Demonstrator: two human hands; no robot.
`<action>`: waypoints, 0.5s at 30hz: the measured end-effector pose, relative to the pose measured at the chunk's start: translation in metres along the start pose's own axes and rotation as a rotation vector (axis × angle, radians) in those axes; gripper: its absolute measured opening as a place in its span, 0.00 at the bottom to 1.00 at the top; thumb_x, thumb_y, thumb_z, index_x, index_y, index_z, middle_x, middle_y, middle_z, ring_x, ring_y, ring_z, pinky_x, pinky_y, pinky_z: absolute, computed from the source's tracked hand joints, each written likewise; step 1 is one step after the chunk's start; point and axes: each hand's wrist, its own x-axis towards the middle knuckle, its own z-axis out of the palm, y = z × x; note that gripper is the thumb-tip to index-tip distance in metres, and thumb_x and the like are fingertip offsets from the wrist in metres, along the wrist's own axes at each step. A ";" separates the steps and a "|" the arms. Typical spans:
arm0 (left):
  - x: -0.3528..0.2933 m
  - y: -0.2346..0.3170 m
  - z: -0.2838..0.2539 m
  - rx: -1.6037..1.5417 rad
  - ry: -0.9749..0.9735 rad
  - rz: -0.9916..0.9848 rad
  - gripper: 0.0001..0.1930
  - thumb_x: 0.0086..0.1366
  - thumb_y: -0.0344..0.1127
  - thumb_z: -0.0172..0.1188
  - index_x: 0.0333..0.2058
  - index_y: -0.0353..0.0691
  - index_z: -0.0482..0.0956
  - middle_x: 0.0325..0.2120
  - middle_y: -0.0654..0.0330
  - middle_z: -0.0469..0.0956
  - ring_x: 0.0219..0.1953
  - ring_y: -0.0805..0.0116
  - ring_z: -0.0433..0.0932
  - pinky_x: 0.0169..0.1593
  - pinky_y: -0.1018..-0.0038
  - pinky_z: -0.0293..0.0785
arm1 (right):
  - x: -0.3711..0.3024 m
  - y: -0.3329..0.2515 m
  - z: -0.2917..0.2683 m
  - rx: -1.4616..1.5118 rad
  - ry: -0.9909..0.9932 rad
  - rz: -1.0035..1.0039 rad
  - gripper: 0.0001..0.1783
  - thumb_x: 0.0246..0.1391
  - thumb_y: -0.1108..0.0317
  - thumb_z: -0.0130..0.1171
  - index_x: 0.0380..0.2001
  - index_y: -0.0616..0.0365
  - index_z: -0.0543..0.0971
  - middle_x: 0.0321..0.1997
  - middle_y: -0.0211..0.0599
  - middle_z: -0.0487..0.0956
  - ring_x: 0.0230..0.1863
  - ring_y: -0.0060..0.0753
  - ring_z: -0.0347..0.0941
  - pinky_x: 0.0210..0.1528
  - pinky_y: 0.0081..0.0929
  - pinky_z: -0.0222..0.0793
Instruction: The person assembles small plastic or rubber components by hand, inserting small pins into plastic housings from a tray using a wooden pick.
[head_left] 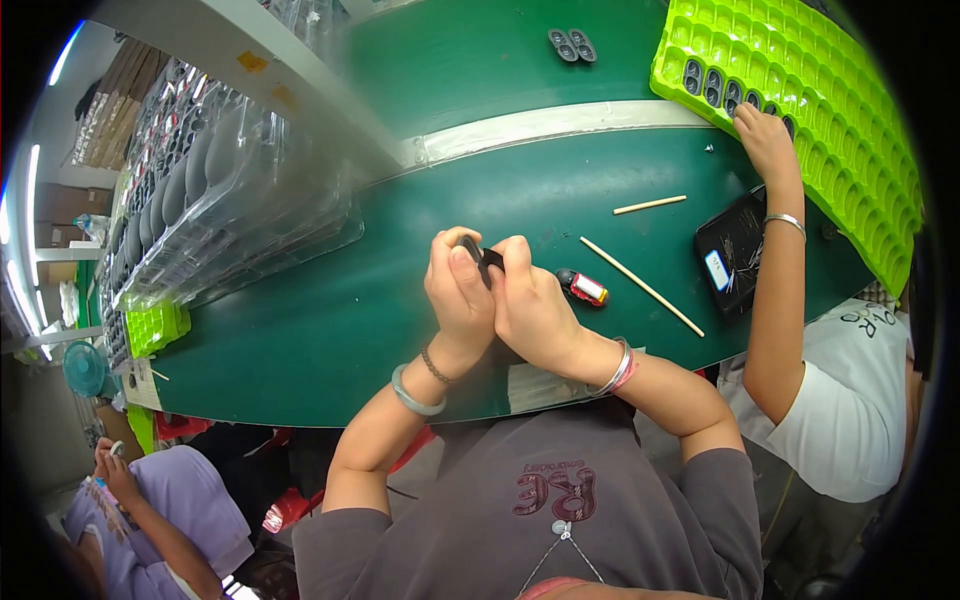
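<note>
Both my hands meet above the green table [300, 340], closed round a small dark grey plastic part [487, 262]. My left hand [461, 300] grips its left side, with the thumb on top. On its right side, the fingers of my right hand [536, 312] pinch it. Much of the part is hidden behind my fingers, so its full shape cannot be made out. Just right of my right hand lies a small red and black bottle [582, 287] with a white label. Beyond it, a long thin wooden stick [642, 286] and a shorter one [650, 205] rest on the table.
At right, a co-worker's hand [768, 140] touches dark oval parts in a lime green tray [840, 130]. A black box [730, 250] of thin pieces lies below that arm. Clear trays [250, 200] are stacked at left. Dark parts [571, 46] lie beyond a white rail [540, 126].
</note>
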 end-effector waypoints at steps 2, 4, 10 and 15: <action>0.001 0.002 0.001 0.002 -0.012 -0.020 0.19 0.70 0.41 0.34 0.33 0.32 0.70 0.25 0.57 0.69 0.25 0.70 0.66 0.31 0.76 0.64 | 0.001 0.003 0.000 0.035 -0.010 0.023 0.09 0.55 0.77 0.46 0.37 0.67 0.59 0.23 0.57 0.72 0.23 0.59 0.72 0.20 0.43 0.66; 0.002 0.003 0.002 -0.015 -0.030 -0.059 0.19 0.70 0.41 0.34 0.33 0.32 0.70 0.25 0.57 0.69 0.25 0.70 0.66 0.31 0.76 0.64 | 0.002 0.006 0.000 0.084 -0.038 0.102 0.10 0.55 0.77 0.45 0.38 0.67 0.58 0.22 0.58 0.72 0.23 0.61 0.71 0.21 0.45 0.64; 0.007 0.008 -0.003 -0.088 -0.077 -0.158 0.21 0.70 0.42 0.33 0.31 0.32 0.70 0.25 0.59 0.69 0.26 0.72 0.66 0.32 0.76 0.64 | 0.008 0.001 -0.004 0.251 -0.076 0.228 0.09 0.56 0.76 0.44 0.38 0.66 0.58 0.22 0.60 0.72 0.25 0.63 0.71 0.23 0.46 0.64; 0.014 0.006 -0.005 -0.207 -0.129 -0.250 0.21 0.70 0.43 0.32 0.31 0.33 0.71 0.25 0.61 0.70 0.27 0.74 0.65 0.33 0.77 0.63 | 0.013 -0.001 -0.013 0.392 -0.138 0.364 0.10 0.58 0.72 0.45 0.40 0.65 0.59 0.22 0.51 0.73 0.19 0.47 0.73 0.20 0.36 0.65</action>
